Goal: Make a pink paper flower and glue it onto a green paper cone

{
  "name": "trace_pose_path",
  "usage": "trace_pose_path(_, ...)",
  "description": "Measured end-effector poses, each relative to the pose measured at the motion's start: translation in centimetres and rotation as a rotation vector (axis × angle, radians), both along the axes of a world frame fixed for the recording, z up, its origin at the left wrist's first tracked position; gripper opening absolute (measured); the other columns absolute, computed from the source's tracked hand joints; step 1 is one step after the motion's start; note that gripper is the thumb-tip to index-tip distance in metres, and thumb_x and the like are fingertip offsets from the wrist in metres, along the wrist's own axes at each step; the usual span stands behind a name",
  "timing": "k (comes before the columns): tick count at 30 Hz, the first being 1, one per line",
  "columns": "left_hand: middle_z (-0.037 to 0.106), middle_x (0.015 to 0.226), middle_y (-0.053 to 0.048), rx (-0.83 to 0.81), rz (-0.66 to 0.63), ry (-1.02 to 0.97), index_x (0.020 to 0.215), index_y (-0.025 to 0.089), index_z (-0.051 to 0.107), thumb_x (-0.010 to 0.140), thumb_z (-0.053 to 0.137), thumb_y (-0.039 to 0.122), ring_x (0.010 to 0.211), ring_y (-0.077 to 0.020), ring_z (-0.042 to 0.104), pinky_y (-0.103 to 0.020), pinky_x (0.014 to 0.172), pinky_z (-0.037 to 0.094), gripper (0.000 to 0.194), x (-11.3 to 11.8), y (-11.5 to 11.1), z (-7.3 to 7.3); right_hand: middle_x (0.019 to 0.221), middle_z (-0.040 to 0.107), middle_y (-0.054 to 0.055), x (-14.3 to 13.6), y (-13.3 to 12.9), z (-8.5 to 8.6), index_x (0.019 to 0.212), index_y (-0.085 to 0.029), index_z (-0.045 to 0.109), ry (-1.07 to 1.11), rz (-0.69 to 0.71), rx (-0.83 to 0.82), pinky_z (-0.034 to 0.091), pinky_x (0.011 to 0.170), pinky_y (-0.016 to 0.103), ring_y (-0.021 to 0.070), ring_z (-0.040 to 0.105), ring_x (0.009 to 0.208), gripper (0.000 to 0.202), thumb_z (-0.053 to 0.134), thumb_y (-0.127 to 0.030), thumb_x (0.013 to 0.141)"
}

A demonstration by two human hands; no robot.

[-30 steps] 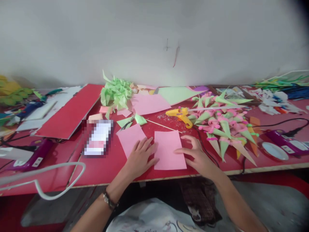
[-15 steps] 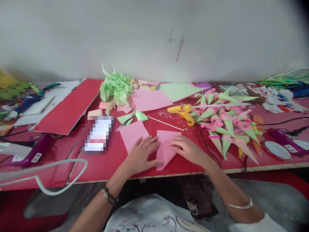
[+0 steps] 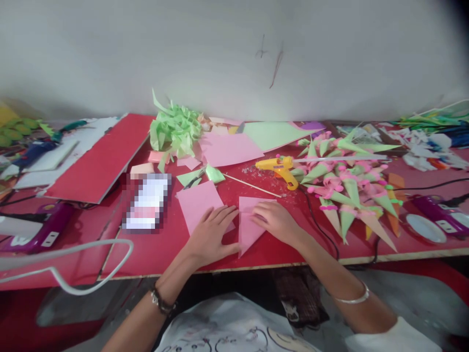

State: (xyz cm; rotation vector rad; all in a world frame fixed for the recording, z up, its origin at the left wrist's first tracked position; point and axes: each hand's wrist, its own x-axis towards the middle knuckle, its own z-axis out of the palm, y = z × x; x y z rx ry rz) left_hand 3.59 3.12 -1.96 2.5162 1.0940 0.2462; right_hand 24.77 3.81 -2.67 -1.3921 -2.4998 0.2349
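Right hand (image 3: 276,221) rests curled on folded pink paper (image 3: 248,235)

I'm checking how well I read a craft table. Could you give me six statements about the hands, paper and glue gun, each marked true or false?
1. The right hand touches the folded sheet. True.
2. The folded sheet is green. False: it is pink.
3. The left hand lies partly over another pink sheet. True.
4. The glue gun is yellow. True.
5. The right hand grips the glue gun. False: neither hand touches it.
6. The glue gun lies nearer the person than the folded sheet. False: it lies farther away.
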Motion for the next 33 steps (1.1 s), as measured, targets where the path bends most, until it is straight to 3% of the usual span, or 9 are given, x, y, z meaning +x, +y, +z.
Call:
trace_pose_path(15, 0.037, 0.134, -0.004, 0.097, 0.084, 0.034, 0.129, 0.018, 0.03, 0.072, 0.048, 0.053, 0.122, -0.0214, 0.029, -0.041, 0.105, 0.016, 0.069, 1.05, -0.47, -0.67, 0.067, 0.062, 0.001, -0.7, 0.39, -0.08, 0.067, -0.017, 0.057, -0.038, -0.067, 0.032, 0.03, 0.06, 0.023, 0.0133, 0.053, 0.064, 0.023, 0.047, -0.029, 0.084)
trace_pose_path(33, 0.035, 0.135, -0.007, 0.071, 0.053, 0.042, 0.13, 0.017, 0.028, 0.062, 0.052, 0.064, 0.123, -0.0241, 0.027, -0.043, 0.105, 0.014, 0.086, 1.02, -0.35, -0.82, 0.064, 0.061, 0.001, -0.99, 0.3, -0.35, 0.064, -0.016, 0.053, -0.038, -0.13, -0.001, 0.029, 0.06, 0.024, 0.0132, 0.053, 0.064, 0.024, 0.046, -0.027, 0.084)
